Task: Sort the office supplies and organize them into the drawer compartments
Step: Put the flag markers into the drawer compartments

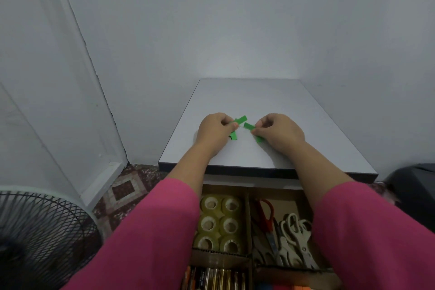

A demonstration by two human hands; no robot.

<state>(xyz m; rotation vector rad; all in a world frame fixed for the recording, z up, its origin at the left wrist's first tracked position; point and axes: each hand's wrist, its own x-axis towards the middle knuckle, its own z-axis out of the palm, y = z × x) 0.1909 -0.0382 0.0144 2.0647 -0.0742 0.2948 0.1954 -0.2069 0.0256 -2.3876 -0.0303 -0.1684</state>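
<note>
Mid-frame, on the white tabletop (270, 101): left hand (215, 130) and right hand (279, 130) each pinch green strips (241, 119). Open drawer (247, 195) below holds tape rolls (219, 225) and scissors (294, 238).

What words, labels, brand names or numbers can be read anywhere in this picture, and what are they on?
None can be read.
Green strips, pinched in the left hand and right hand: plain, no print visible.
Tape rolls in the drawer: no legible label.
Scissors: no visible marking.
Cylindrical items at the bottom edge: any print is too blurred to read.
Tabletop: blank.
</note>
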